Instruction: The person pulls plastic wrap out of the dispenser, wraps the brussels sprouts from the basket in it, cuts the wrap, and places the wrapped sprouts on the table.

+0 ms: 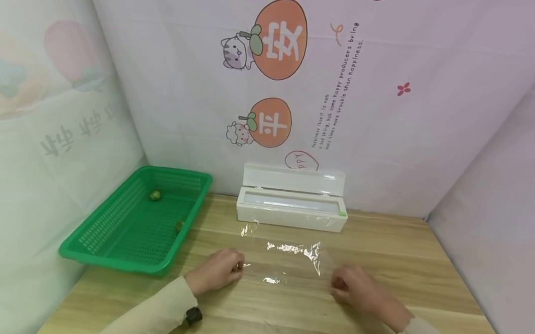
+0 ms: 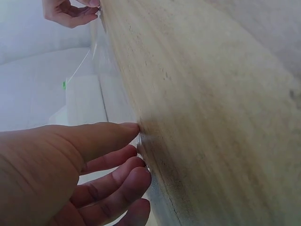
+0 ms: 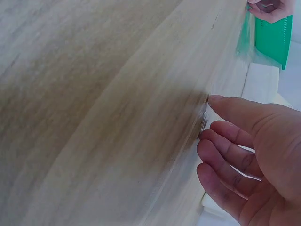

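A sheet of clear cling film [image 1: 291,248] spreads low over the wooden table, glinting in several creases. My left hand [image 1: 220,269] pinches its near left part between thumb and fingers. Across from it, my right hand [image 1: 356,288], slightly blurred, pinches the right part. In the right wrist view the thumb and fingertips of the right hand [image 3: 249,150] meet at the film's edge, close to the wood. Beyond the film stands a white cling film dispenser [image 1: 292,218] with its lid raised and a small green piece [image 1: 342,213] at its right end.
To the left sits a green plastic basket [image 1: 111,265] with two small yellowish-green round things, one [image 1: 155,196] at the back and one [image 1: 179,226] by the right wall. Printed white cloth walls [image 1: 384,157] enclose the wooden table [image 1: 287,322] at the back and sides.
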`<state>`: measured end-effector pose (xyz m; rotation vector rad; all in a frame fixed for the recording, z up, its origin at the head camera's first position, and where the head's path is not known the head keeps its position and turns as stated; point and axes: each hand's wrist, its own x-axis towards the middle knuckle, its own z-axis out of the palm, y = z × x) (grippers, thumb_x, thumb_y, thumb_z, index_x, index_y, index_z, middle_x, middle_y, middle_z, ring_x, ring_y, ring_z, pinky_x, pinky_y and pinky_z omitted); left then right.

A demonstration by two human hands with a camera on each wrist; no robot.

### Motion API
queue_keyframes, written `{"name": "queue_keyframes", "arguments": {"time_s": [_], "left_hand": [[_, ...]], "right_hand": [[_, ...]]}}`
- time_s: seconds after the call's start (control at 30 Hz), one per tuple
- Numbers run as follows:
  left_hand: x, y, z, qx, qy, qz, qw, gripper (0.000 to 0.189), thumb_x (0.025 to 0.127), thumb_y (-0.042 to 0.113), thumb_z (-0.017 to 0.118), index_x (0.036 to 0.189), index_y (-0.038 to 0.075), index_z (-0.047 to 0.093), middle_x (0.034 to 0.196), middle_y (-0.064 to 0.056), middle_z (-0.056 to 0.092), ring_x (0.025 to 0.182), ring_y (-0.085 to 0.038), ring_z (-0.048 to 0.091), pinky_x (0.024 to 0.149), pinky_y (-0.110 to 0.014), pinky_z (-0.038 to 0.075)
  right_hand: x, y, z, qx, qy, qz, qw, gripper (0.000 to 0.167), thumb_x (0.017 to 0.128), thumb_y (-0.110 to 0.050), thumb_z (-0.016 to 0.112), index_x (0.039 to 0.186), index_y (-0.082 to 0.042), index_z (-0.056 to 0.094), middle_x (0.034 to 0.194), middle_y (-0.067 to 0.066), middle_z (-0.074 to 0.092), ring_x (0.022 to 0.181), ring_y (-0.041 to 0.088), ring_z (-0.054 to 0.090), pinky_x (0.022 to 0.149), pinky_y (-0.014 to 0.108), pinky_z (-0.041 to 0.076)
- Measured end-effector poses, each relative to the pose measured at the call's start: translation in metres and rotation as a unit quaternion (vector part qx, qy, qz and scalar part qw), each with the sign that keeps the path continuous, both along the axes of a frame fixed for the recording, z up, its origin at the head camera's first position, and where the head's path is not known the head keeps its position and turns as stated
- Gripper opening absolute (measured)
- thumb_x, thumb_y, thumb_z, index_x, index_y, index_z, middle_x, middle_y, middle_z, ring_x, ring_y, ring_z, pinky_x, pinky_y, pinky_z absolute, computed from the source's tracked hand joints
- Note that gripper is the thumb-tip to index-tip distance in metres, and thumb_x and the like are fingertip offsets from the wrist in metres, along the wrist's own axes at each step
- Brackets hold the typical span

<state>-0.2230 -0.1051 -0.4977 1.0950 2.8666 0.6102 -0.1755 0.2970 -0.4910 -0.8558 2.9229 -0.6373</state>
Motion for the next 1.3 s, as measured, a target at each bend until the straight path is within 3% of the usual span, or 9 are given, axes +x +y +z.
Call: {"name": "queue_keyframes", "arguments": {"time_s": [0.37,0.57,0.7,0.8,0.97,1.13,1.3], "left_hand": [[0.002,-0.001,0.003,-0.001,-0.002,0.008,1.0000,0.009,0.091,0.009,0.081,0.090,0.006,0.073,0.085,-0.004,0.070,0.075,-0.009,0.061,0.066,-0.021,0.055],[0.003,0.000,0.020,0.005,0.013,0.009,0.9999,0.010,0.090,0.008,0.080,0.094,0.002,0.073,0.090,-0.009,0.073,0.080,-0.016,0.067,0.069,-0.026,0.059],[0.004,-0.002,0.042,0.016,-0.004,0.002,0.9999,0.013,0.092,0.007,0.077,0.101,-0.002,0.073,0.097,-0.014,0.075,0.086,-0.021,0.070,0.076,-0.030,0.062],[0.005,-0.007,0.065,0.015,-0.017,0.002,0.9997,0.017,0.095,0.008,0.076,0.107,-0.002,0.072,0.102,-0.016,0.075,0.091,-0.024,0.071,0.080,-0.033,0.063],[0.001,-0.020,0.107,-0.020,0.017,0.032,0.9992,0.022,0.096,0.019,0.077,0.112,0.004,0.074,0.108,-0.011,0.077,0.098,-0.024,0.073,0.084,-0.036,0.064],[-0.014,-0.047,0.139,-0.030,0.057,0.062,0.9960,0.030,0.097,0.021,0.077,0.121,0.004,0.073,0.118,-0.012,0.077,0.110,-0.028,0.073,0.094,-0.045,0.063],[-0.036,-0.084,0.153,-0.025,0.056,0.082,0.9948,0.034,0.098,0.018,0.076,0.126,-0.001,0.071,0.124,-0.017,0.075,0.116,-0.034,0.071,0.099,-0.051,0.060]], "right_hand": [[-0.003,-0.001,0.001,0.003,0.004,-0.009,0.9999,0.011,0.089,-0.016,0.084,0.087,-0.015,0.072,0.077,-0.012,0.063,0.069,-0.003,0.050,0.058,0.018,0.047],[-0.003,0.000,0.000,0.005,-0.004,-0.007,1.0000,0.014,0.089,-0.016,0.084,0.085,-0.019,0.070,0.077,-0.013,0.062,0.069,-0.003,0.050,0.058,0.018,0.048],[-0.001,0.000,0.002,0.001,0.005,-0.011,0.9999,0.015,0.087,-0.017,0.085,0.085,-0.019,0.071,0.081,-0.011,0.066,0.072,-0.003,0.054,0.063,0.020,0.054],[-0.001,0.000,0.003,0.000,0.018,-0.014,0.9997,0.015,0.086,-0.016,0.086,0.086,-0.018,0.071,0.082,-0.009,0.068,0.074,-0.001,0.057,0.065,0.022,0.056],[-0.001,0.001,0.003,0.005,0.035,0.001,0.9994,0.016,0.084,-0.014,0.087,0.085,-0.015,0.072,0.081,-0.007,0.068,0.072,0.003,0.058,0.063,0.022,0.055],[0.000,0.001,0.002,0.010,0.032,0.004,0.9994,0.015,0.085,-0.015,0.087,0.086,-0.014,0.073,0.081,-0.007,0.066,0.072,0.002,0.055,0.061,0.021,0.053],[-0.001,0.002,0.001,0.015,0.029,0.008,0.9994,0.014,0.086,-0.016,0.086,0.087,-0.013,0.073,0.082,-0.007,0.064,0.072,0.002,0.053,0.060,0.021,0.051]]}}
